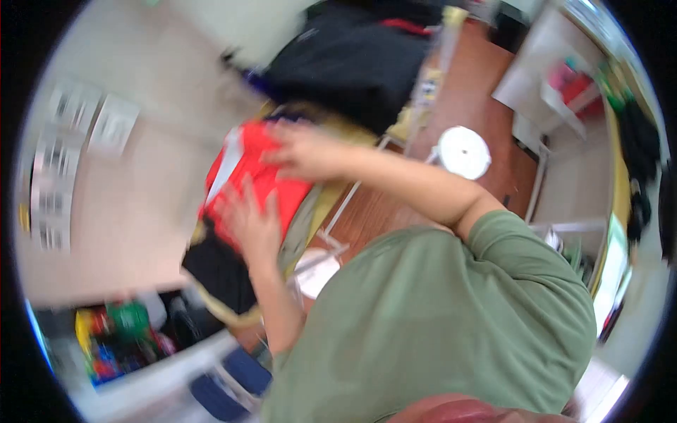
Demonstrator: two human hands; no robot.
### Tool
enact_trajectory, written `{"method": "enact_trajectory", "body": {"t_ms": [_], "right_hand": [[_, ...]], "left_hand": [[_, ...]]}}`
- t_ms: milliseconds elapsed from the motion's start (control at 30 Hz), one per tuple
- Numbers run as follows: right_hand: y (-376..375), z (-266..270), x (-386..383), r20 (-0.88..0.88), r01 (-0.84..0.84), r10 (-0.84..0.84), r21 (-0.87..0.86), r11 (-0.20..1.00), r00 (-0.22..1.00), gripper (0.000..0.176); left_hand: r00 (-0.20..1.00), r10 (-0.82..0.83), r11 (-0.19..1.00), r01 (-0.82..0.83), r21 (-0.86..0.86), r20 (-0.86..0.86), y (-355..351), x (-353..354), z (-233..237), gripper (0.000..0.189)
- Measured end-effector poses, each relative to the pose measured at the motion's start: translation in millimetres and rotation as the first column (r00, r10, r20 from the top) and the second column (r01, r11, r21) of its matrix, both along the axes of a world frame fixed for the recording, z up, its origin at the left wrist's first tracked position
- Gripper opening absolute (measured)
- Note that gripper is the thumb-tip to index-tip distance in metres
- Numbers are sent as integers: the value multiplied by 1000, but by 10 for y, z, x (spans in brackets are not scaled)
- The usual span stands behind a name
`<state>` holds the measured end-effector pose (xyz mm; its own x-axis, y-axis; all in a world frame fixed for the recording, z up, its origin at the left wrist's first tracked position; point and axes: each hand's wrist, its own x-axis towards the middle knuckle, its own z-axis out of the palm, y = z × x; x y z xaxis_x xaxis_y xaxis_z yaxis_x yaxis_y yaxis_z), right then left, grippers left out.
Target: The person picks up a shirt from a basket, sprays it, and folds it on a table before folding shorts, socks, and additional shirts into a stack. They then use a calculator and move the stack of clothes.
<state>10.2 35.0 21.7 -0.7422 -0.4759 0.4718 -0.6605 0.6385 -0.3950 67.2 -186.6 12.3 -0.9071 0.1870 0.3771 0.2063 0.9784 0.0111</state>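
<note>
A red cloth with a white stripe (288, 201) lies on top of a pile of fabric along the wall. My left hand (248, 222) rests on its near part with the fingers spread. Over its far right part is my right hand (307, 151), fingers apart and blurred by motion. Neither hand grips the cloth. Dark fabric (222, 271) shows beneath the red cloth on the near side.
A large black garment (345, 60) lies beyond the red cloth. A round white object (463, 152) stands over the wooden floor. Colourful packages (127, 338) sit at the lower left. Shelving with green and black items (638, 141) lines the right. Printed sheets (60, 158) hang on the wall.
</note>
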Motion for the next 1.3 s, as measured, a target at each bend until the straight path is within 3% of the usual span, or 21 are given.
{"method": "enact_trajectory", "body": {"t_ms": [33,67,100,133,167,200,233,267,333,400,467,567,667,800,933,1033,1067,1133,1200,1267,1300], "right_hand": [[168,-90,34,-172,-163,152,-51,985,973,43],[397,-36,181,-254,-228,290,247,942,923,39],[677,116,517,156,-237,223,76,969,962,38],[1036,26,773,-5,-242,243,71,968,970,39],[1457,246,1122,325,-285,223,158,946,919,41],[1856,139,1353,453,-248,152,160,956,878,42],[2280,53,1571,570,-229,104,152,961,815,44],[2796,121,1920,568,-115,-20,201,973,823,47],[3842,157,2487,583,230,-478,449,863,657,41],[4793,339,3108,332,463,-824,703,540,459,39],[5710,564,3900,161,750,-981,635,186,107,35],[7037,656,5195,-172,863,-962,428,-266,-211,41],[7471,729,5870,-316,679,-760,343,-649,-567,45],[7865,658,6178,-178,568,-848,672,-475,-499,32],[7826,739,6280,-175,763,-775,142,-631,-608,25],[7406,796,6227,-295,906,-861,-231,-355,-414,31],[7173,792,6100,-350,947,-897,-263,-182,-269,39],[6676,766,5807,-426,998,-902,-23,-60,-64,53],[6198,640,5562,-115,983,-977,69,170,178,42],[6071,602,5506,-110,959,-958,134,252,267,36],[6187,603,5585,-154,993,-983,83,89,101,36]], "left_hand": [[1000,7,997,-6,-74,18,1,-49,58,63],[998,-18,1000,18,11,57,37,-43,146,61],[999,-37,999,37,-18,21,-31,-73,109,60],[997,-78,995,77,59,16,-15,-92,178,61],[991,-52,991,67,119,-122,-86,-126,138,60],[959,-9,948,98,302,-282,62,-68,198,56],[845,-24,960,168,222,-535,143,-133,254,48],[790,-97,968,217,128,-606,291,-109,391,41],[748,-83,872,374,315,-659,1211,257,712,47],[753,-76,660,530,533,-654,1811,381,790,47],[727,-213,607,622,495,-653,2367,379,684,44],[674,-420,544,723,426,-607,3402,517,628,31],[559,-650,514,822,244,-514,4384,784,652,28],[320,-888,159,887,434,-330,5472,1237,526,32],[-12,-989,-110,720,685,-146,6342,1535,353,26],[-284,-952,134,-64,989,111,7086,1850,76,29],[-412,-905,259,-330,908,108,7378,2056,70,36],[-563,-825,476,-640,602,53,7900,2502,170,48],[-761,-644,653,-602,461,-81,8307,2758,201,40],[-811,-585,714,-527,461,-21,8827,2915,-265,34],[-762,-641,696,-528,487,90,8778,3045,39,29]]}}
